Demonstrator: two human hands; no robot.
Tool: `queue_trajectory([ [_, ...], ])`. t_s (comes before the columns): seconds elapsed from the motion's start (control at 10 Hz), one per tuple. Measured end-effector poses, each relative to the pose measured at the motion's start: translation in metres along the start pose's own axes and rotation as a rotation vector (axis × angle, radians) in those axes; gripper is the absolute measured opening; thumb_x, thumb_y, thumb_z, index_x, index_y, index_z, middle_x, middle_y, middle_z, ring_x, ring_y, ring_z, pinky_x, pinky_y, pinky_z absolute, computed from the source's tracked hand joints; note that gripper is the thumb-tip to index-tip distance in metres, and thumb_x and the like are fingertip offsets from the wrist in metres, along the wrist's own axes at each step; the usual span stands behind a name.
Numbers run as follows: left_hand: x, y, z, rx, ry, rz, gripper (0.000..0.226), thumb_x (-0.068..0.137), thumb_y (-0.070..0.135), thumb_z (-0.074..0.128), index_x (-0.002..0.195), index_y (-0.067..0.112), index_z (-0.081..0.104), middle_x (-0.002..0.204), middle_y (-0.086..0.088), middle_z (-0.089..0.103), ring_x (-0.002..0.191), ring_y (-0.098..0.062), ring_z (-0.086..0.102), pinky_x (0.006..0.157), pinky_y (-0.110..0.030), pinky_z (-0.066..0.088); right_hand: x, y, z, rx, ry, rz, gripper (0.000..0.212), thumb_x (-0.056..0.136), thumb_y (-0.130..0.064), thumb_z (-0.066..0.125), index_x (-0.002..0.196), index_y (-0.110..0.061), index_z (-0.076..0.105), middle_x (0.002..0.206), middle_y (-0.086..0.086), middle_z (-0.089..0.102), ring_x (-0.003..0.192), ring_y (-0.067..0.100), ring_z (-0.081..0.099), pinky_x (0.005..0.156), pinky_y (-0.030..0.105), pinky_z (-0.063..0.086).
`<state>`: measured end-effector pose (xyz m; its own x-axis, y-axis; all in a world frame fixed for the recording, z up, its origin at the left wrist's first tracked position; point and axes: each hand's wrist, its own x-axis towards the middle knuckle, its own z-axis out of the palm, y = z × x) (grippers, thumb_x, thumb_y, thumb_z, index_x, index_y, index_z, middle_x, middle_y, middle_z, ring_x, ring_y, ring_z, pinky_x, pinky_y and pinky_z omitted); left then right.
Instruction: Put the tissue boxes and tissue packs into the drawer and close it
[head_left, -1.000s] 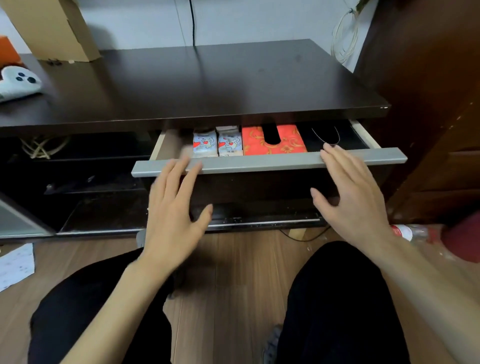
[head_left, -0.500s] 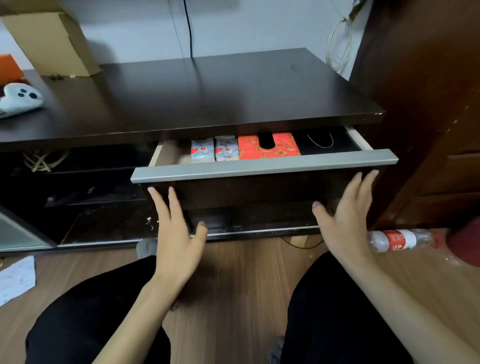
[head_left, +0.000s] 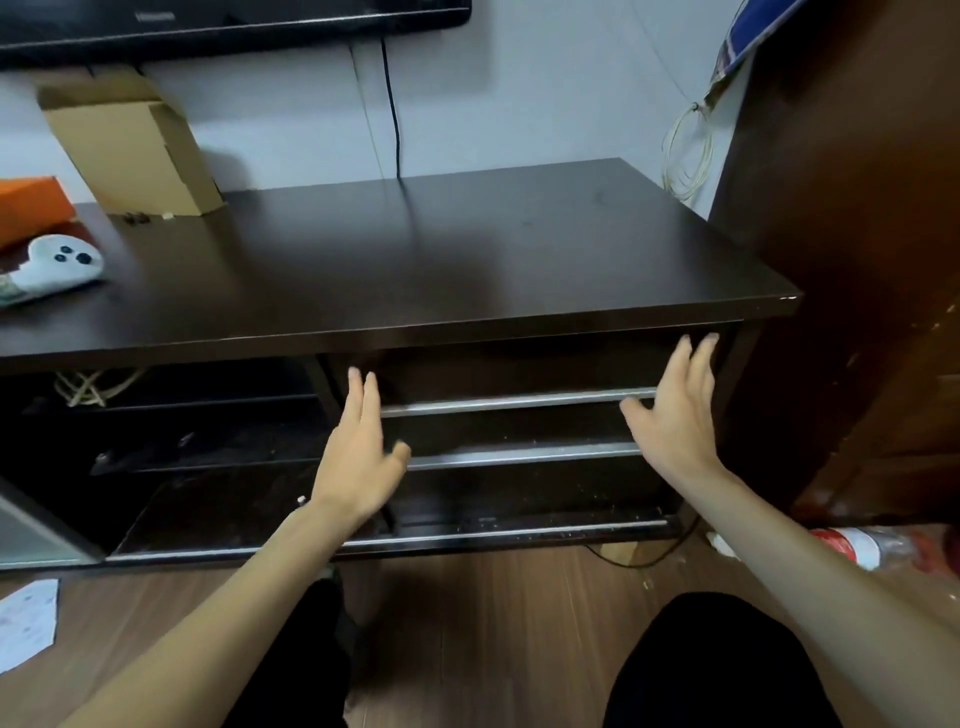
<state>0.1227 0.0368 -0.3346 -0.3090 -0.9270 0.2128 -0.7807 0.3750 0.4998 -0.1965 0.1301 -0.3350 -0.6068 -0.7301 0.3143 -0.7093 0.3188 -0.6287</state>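
Both hands flat and spread, gripping nothing: left hand (head_left: 358, 457) and right hand (head_left: 675, 415) lie palm-forward on the drawer (head_left: 509, 374), fingers extended upward, thumbs splayed toward each other.

TV cabinet (head_left: 415, 260): dark brown, its wide top bare across the centre and right. Drawer sits pushed in flush under the top edge at the right end of the cabinet. Its long axis runs left–right, front panel facing the camera, silver handle strip (head_left: 509, 401) along its lower edge. Contents not visible; tissue boxes and packs cannot be seen.

Left hand covers the drawer's left end, fingertips near the upper corner. Right hand covers the right end, fingertips reaching almost to the underside of the cabinet top.

Cardboard box (head_left: 130, 150): upright at back left of the top, against the wall.
Game controller (head_left: 57, 265): white, lying at the left edge of the top.
Plastic bottle (head_left: 857, 545): red label, lying on its side on the wood floor, right of the cabinet.
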Motion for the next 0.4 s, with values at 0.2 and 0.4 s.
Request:
queue_trajectory([
  [0.2,0.008,-0.020,0.000,0.039,-0.064,0.059,0.086,0.093,0.012,0.061,0.160,0.022,0.008,0.168,0.008,-0.007,0.153,-0.008,0.003,0.115,-0.035,0.034,0.005,0.006,0.005,-0.087,-0.025,-0.042,0.094,0.096,-0.018,0.069,0.163,-0.004,0.005,0.171,0.016,-0.015,0.158,0.036,0.002,0.116,0.033,0.024],
  [0.4,-0.014,-0.025,-0.018,-0.150,0.003,0.014,0.046,0.093,0.012,0.061,0.138,0.019,0.057,0.138,0.002,0.061,0.131,-0.017,0.054,0.109,-0.036,0.042,-0.024,0.048,-0.013,0.129,-0.188,-0.039,0.059,0.096,-0.009,0.066,0.150,-0.019,0.045,0.155,0.002,0.046,0.146,0.020,0.040,0.114,0.038,0.040],
])
